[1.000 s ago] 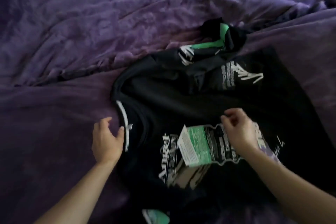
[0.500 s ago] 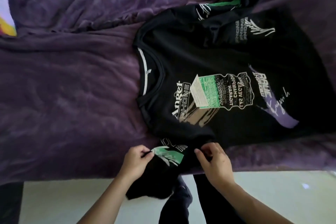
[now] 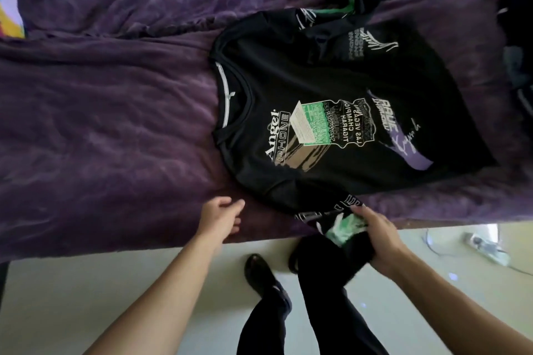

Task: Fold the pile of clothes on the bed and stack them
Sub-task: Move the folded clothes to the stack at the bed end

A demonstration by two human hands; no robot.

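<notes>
A black T-shirt [image 3: 317, 78] lies flat on a purple bed [image 3: 101, 130]. The right hand [image 3: 377, 236] grips its near sleeve [image 3: 341, 229], partly hiding it. The left hand [image 3: 220, 215] is beside it, fingers loose. Dark clothes [image 3: 516, 37] are cut off at right.

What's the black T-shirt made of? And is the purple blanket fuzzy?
The black T-shirt looks like soft knit cloth, probably cotton jersey: matte, limp, with flat printed pictures and letters. The purple blanket looks plush, maybe fleece or velvet: its crumpled surface has a soft sheen in light and dark streaks. The exact fibre cannot be told.
</notes>
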